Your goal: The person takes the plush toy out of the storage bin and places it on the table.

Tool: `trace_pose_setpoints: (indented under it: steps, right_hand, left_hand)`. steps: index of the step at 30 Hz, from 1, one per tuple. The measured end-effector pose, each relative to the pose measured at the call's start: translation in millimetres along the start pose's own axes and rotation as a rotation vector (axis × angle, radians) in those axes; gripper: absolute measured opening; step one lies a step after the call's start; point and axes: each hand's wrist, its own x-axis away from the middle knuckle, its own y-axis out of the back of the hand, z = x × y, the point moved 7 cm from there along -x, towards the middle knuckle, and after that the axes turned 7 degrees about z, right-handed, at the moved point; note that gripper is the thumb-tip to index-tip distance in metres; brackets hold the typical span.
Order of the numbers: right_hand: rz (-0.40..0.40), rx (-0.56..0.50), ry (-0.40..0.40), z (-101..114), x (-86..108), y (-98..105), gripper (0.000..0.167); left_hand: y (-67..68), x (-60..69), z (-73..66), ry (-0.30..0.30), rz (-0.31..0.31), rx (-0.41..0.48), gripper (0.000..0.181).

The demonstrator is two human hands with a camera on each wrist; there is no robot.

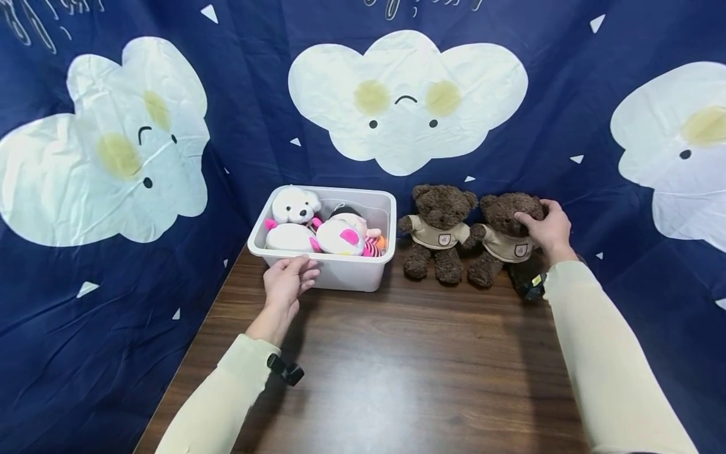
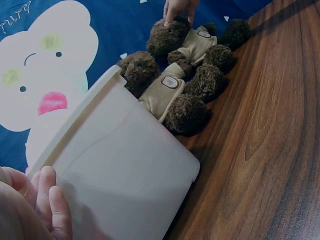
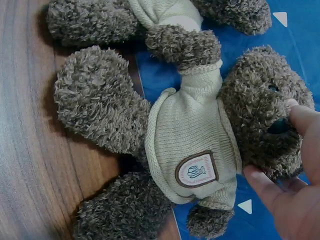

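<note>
My right hand (image 1: 551, 231) grips the head of the right-hand brown teddy bear (image 1: 509, 214), thumb on its face. The bear wears a beige knit sweater with a badge and leans toward a matching teddy bear (image 1: 442, 208) on its left. In the right wrist view, the gripped bear's sweater (image 3: 195, 135) and furry legs show clearly. At the front rim of a light grey plastic bin (image 1: 354, 274), my left hand (image 1: 283, 284) pinches the edge, its other fingers along the outer wall. Inside lie a white plush dog (image 1: 293, 205) and a pink-and-white plush toy (image 1: 339, 236).
Several plush toys crowd the bin, partly hidden by one another. A dark wooden table (image 1: 386, 366) lies beneath everything. Behind and at both sides hangs a navy curtain (image 1: 249, 126) with cloud faces. Something black with a yellow label (image 1: 535, 280) lies near my right wrist.
</note>
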Motion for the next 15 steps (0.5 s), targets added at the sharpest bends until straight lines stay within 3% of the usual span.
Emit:
trace_pose_setpoints:
  steps: [15]
  right_hand:
    - [0.079,-0.017,0.056,7.8,3.2,7.0,0.085]
  left_hand:
    - [-0.2,-0.1,0.6,0.002,0.003,0.003,0.016]
